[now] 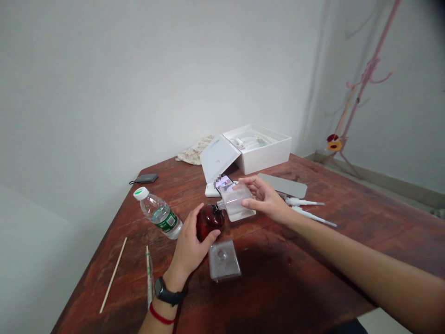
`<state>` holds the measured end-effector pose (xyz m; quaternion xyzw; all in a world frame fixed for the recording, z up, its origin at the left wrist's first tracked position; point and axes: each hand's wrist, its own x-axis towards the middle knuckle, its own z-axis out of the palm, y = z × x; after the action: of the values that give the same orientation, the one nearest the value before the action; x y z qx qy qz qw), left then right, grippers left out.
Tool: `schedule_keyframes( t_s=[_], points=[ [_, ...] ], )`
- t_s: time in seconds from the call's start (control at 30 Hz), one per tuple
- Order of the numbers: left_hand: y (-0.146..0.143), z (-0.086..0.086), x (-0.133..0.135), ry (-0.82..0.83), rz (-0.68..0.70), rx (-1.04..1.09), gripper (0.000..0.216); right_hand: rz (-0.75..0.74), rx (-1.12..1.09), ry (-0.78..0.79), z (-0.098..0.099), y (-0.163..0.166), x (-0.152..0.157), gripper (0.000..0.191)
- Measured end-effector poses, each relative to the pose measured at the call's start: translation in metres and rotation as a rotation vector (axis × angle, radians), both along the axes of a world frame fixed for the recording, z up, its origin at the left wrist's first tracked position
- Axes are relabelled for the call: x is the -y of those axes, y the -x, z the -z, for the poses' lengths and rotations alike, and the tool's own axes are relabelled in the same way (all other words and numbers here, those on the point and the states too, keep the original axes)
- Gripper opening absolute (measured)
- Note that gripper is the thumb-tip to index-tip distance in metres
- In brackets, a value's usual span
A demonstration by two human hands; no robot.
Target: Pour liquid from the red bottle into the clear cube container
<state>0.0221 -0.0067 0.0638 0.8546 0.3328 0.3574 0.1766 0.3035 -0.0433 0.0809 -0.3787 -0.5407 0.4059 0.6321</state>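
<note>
My left hand (190, 246) is wrapped round a small dark red bottle (207, 221) standing on the wooden table (313, 260). My right hand (266, 198) grips a clear square glass bottle (237, 202), tilted on its side with its neck touching the top of the red bottle. A clear square cap (224, 260) lies on the table just in front of the red bottle. A phone (224, 182) is propped up behind the clear bottle.
A plastic water bottle (160, 214) lies left of my left hand, with two thin sticks (114, 273) nearer the left edge. An open white box (259, 148), a grey flat case (283, 185), two white pipettes (309, 209) and a dark wallet (146, 178) sit further back.
</note>
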Motion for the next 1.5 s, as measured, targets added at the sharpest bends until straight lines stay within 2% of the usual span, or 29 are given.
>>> schedule_keyframes(
  t_s=[1.5],
  points=[
    [-0.0019,-0.0005,0.0013,-0.010,-0.008,-0.003,0.069,0.053,0.023,-0.008,0.0003,0.0038,0.0033,0.063]
  ],
)
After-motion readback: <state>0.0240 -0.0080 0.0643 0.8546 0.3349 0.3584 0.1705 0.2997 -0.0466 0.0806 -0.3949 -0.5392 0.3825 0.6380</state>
